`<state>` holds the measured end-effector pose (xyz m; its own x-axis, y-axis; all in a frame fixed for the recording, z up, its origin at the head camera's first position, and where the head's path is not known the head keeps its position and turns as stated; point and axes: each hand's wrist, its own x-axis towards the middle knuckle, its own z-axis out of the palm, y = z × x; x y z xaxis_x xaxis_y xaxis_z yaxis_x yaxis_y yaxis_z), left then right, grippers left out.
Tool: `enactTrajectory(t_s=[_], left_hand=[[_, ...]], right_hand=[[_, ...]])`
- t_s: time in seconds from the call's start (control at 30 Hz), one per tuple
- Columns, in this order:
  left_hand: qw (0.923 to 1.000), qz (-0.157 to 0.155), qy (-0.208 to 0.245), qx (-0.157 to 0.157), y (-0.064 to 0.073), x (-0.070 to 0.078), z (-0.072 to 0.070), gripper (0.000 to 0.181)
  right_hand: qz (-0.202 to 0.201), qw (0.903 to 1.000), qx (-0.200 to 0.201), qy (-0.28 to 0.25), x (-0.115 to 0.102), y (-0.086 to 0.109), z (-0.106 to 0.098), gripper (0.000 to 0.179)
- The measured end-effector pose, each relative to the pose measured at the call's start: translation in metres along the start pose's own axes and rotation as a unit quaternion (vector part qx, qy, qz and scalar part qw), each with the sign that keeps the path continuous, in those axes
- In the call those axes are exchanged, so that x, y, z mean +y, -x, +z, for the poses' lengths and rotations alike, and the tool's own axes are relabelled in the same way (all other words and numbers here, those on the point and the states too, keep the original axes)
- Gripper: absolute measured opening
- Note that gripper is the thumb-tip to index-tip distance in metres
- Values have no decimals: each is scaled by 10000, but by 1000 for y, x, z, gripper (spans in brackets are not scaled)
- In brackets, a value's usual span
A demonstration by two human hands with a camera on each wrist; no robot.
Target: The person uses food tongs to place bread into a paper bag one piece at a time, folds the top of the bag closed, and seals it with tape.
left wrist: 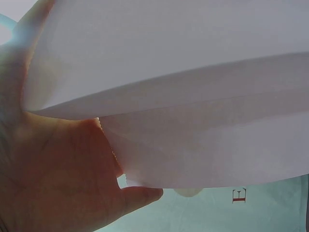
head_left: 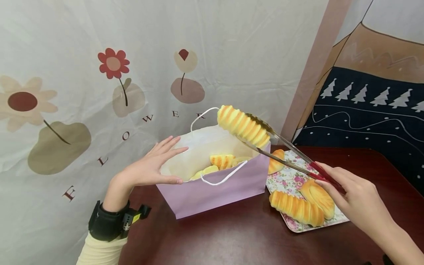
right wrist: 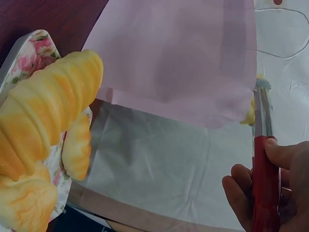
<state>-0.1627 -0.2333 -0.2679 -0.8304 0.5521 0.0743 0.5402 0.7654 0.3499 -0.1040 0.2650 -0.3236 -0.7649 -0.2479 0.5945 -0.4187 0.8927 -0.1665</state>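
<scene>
My right hand (head_left: 357, 198) grips red-handled metal tongs (head_left: 298, 158), whose tips pinch a ridged bread roll (head_left: 243, 125) above the mouth of a lilac paper bag (head_left: 218, 195). My left hand (head_left: 149, 163) rests at the bag's left end, fingers spread straight over the far rim and thumb along the near rim. Inside the bag lie several bread pieces, one of them a ridged roll (head_left: 222, 161). In the left wrist view the bag's side (left wrist: 203, 140) fills most of the picture beside my palm. The right wrist view shows the tongs' red handle (right wrist: 266, 183) between my thumb and fingers.
To the bag's right, a floral tray (head_left: 291, 224) holds a ridged roll (head_left: 296, 208), an oval bun (head_left: 318, 198) and another bread (head_left: 276, 162). White cord handles (head_left: 225, 180) loop from the bag. A flower-printed curtain (head_left: 232, 55) hangs behind the dark red table (head_left: 225, 235).
</scene>
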Motion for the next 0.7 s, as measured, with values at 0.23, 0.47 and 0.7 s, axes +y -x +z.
enactTrajectory(t_s=[0.23, 0.47, 0.7], left_hand=[[10000, -1, -10, -20, 0, 0, 0, 89], [10000, 9, -19, -19, -1, 0, 0, 89], [10000, 20, -17, -6, 0, 1, 0, 89]], right_hand=[[60, 9999, -102, -107, 1, 0, 2, 73], [177, 9993, 135, -313, 0, 0, 2, 72], [410, 9973, 481, -380, 4, 0, 0, 65]])
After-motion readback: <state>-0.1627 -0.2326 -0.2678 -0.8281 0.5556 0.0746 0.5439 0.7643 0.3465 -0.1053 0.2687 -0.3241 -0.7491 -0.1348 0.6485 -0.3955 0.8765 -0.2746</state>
